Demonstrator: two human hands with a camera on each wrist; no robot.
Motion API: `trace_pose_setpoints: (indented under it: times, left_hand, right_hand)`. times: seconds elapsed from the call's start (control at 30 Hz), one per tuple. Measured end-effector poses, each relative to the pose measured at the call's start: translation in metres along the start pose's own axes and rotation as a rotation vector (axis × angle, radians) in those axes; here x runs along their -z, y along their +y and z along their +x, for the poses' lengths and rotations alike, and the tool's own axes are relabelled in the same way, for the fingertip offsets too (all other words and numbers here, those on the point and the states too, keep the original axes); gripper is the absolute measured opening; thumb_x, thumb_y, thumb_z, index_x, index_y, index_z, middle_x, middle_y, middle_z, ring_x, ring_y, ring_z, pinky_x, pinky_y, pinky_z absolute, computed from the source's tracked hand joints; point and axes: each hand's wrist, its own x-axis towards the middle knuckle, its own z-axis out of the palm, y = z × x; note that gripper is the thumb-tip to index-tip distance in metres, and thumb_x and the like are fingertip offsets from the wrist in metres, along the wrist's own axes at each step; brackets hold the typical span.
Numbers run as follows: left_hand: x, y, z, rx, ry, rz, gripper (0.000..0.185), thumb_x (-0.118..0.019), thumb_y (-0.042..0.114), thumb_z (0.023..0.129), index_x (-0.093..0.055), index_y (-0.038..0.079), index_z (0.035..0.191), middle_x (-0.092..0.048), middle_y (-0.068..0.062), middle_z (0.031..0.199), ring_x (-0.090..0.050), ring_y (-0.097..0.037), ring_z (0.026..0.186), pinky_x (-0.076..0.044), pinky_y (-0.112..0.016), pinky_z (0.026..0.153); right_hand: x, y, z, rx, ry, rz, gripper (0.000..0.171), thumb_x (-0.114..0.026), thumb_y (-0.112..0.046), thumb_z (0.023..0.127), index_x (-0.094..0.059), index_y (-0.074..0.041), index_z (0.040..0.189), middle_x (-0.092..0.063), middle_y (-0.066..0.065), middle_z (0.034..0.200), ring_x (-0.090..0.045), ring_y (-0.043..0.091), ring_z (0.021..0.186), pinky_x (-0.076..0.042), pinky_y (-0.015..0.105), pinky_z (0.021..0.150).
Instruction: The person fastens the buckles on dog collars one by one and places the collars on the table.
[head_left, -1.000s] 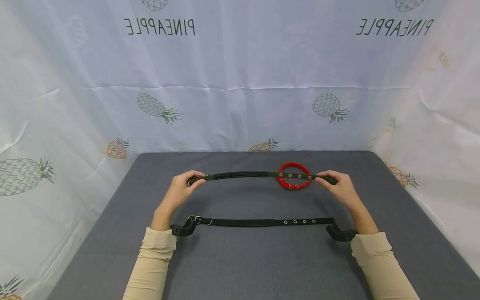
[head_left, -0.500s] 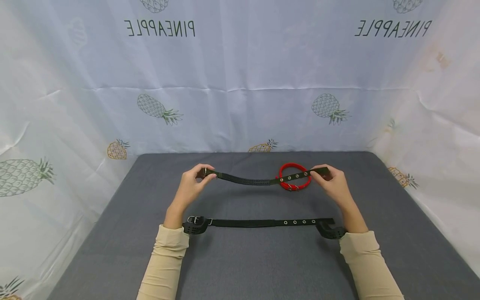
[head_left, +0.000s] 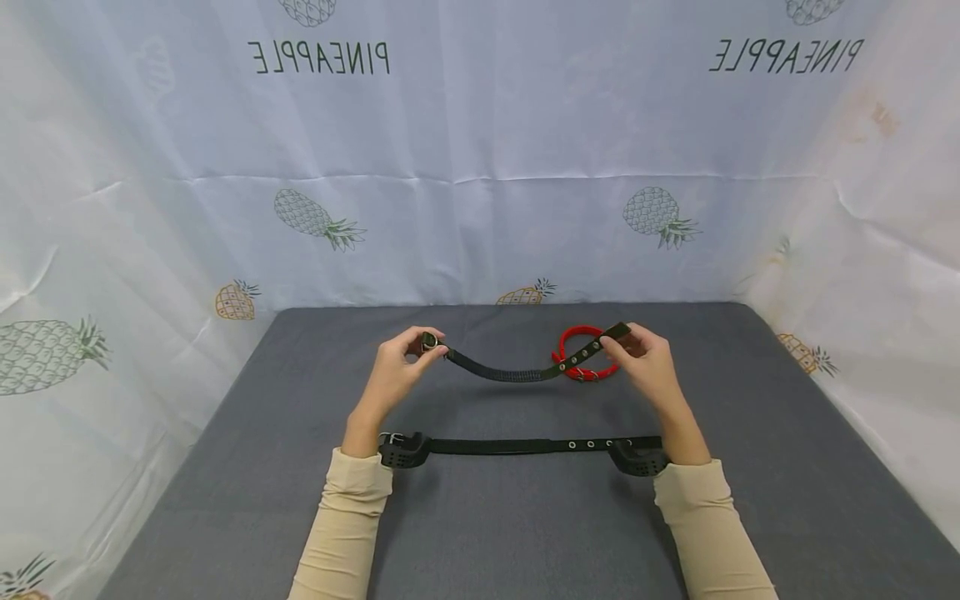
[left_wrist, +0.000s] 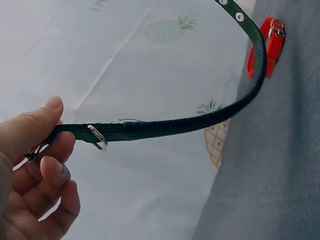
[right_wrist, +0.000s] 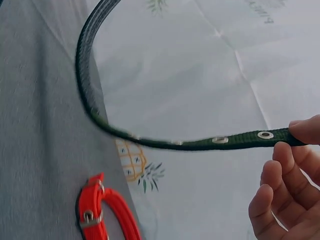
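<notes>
A dark green pet collar (head_left: 517, 375) with metal eyelets hangs in a sagging curve between both hands, above the table. My left hand (head_left: 393, 367) pinches its buckle end between thumb and index finger; a metal D-ring (left_wrist: 98, 138) sits just past the fingertips in the left wrist view. The right hand (head_left: 647, 358) pinches the eyelet end, where several eyelets (right_wrist: 265, 135) show along the strap. Behind the right part of the strap a red collar (head_left: 562, 340), buckled into a loop, lies on the table.
A second dark collar (head_left: 491, 447) lies straight across the grey table (head_left: 517, 533), nearer than the hands. Black wrist mounts (head_left: 636, 458) overlap its ends in the head view. A white curtain (head_left: 465, 125) with pineapple prints stands behind the table.
Both hands have moved inward, closer together. The dark green collar, nearly straight a second ago, now sags in the middle with its ends raised. The red and second dark collars stay put.
</notes>
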Motion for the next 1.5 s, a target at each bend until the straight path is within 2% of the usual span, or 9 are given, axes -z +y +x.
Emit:
trace_pose_setpoints:
  times: [0.17, 0.23, 0.6, 0.77, 1.03, 1.1, 1.2, 1.3, 1.5]
  left_hand:
    - [-0.005, 0.006, 0.002, -0.003, -0.013, -0.018, 0.021, -0.07, 0.015, 0.088, -0.069, 0.006, 0.107, -0.069, -0.011, 0.084, -0.057, -0.008, 0.072, -0.05, -0.02, 0.071]
    - [-0.007, 0.007, 0.003, 0.001, -0.015, -0.026, 0.021, -0.07, 0.015, 0.088, -0.069, 0.007, 0.107, -0.069, -0.011, 0.085, -0.058, -0.009, 0.072, -0.05, -0.02, 0.072]
    - [-0.019, 0.015, 0.004, -0.003, -0.036, -0.091, 0.023, -0.07, 0.016, 0.088, -0.07, 0.006, 0.109, -0.069, -0.012, 0.092, -0.056, -0.006, 0.075, -0.05, -0.02, 0.074]
    - [-0.024, 0.018, 0.004, -0.017, -0.062, -0.089, 0.026, -0.068, 0.013, 0.089, -0.068, 0.005, 0.114, -0.067, -0.012, 0.091, -0.056, -0.007, 0.076, -0.05, -0.021, 0.073]
    - [-0.03, 0.019, 0.003, -0.041, -0.108, -0.101, 0.029, -0.068, 0.012, 0.09, -0.068, 0.002, 0.117, -0.066, -0.012, 0.091, -0.059, -0.009, 0.076, -0.05, -0.025, 0.068]
    - [-0.031, 0.02, 0.002, -0.046, -0.116, -0.1, 0.03, -0.068, 0.011, 0.09, -0.068, 0.001, 0.118, -0.067, -0.012, 0.092, -0.061, -0.012, 0.078, -0.051, -0.025, 0.07]
    - [-0.033, 0.022, 0.001, -0.052, -0.132, -0.088, 0.03, -0.067, 0.012, 0.09, -0.067, 0.0, 0.118, -0.067, -0.013, 0.093, -0.063, -0.017, 0.081, -0.053, -0.025, 0.074]
    - [-0.035, 0.023, 0.001, -0.062, -0.148, -0.082, 0.03, -0.066, 0.011, 0.09, -0.066, -0.001, 0.118, -0.067, -0.013, 0.094, -0.064, -0.021, 0.083, -0.053, -0.024, 0.076]
    - [-0.039, 0.027, 0.0, -0.095, -0.151, -0.094, 0.028, -0.067, 0.008, 0.09, -0.067, -0.002, 0.116, -0.067, -0.013, 0.097, -0.062, -0.021, 0.085, -0.053, -0.024, 0.077]
  right_hand:
    - [-0.008, -0.035, -0.002, -0.045, -0.015, 0.014, 0.01, -0.061, 0.006, 0.089, -0.061, 0.015, 0.091, -0.056, -0.017, 0.07, -0.054, -0.011, 0.061, -0.048, 0.011, 0.059]
    - [-0.012, -0.038, -0.001, -0.062, -0.019, 0.028, 0.011, -0.061, 0.004, 0.089, -0.06, 0.015, 0.089, -0.055, -0.017, 0.07, -0.053, -0.011, 0.06, -0.048, 0.011, 0.06]
    - [-0.034, -0.011, 0.004, -0.083, -0.041, 0.127, 0.014, -0.065, -0.002, 0.089, -0.06, 0.009, 0.096, -0.054, -0.02, 0.072, -0.051, -0.001, 0.062, -0.044, 0.015, 0.06]
    - [-0.043, -0.011, 0.004, -0.07, -0.058, 0.189, 0.017, -0.064, -0.002, 0.09, -0.058, 0.009, 0.1, -0.055, -0.019, 0.071, -0.049, 0.0, 0.06, -0.041, 0.017, 0.058]
    - [-0.048, -0.012, 0.002, -0.099, -0.137, 0.187, 0.025, -0.064, -0.004, 0.091, -0.063, 0.012, 0.109, -0.061, -0.021, 0.076, -0.053, -0.005, 0.065, -0.041, 0.018, 0.059]
    - [-0.047, -0.012, 0.002, -0.13, -0.168, 0.178, 0.026, -0.064, -0.005, 0.091, -0.063, 0.013, 0.111, -0.066, -0.014, 0.08, -0.058, -0.008, 0.071, -0.042, 0.018, 0.06]
    - [-0.044, -0.014, 0.0, -0.172, -0.218, 0.149, 0.027, -0.064, -0.005, 0.091, -0.063, 0.012, 0.112, -0.072, 0.008, 0.095, -0.06, -0.007, 0.076, -0.044, 0.019, 0.063]
    - [-0.042, -0.017, -0.001, -0.194, -0.274, 0.122, 0.026, -0.064, -0.006, 0.091, -0.063, 0.01, 0.112, -0.068, 0.027, 0.11, -0.059, -0.002, 0.075, -0.045, 0.021, 0.065]
    - [-0.042, -0.024, -0.004, -0.195, -0.349, 0.076, 0.021, -0.061, -0.004, 0.093, -0.062, 0.009, 0.109, -0.066, 0.03, 0.11, -0.062, 0.003, 0.078, -0.046, 0.021, 0.065]
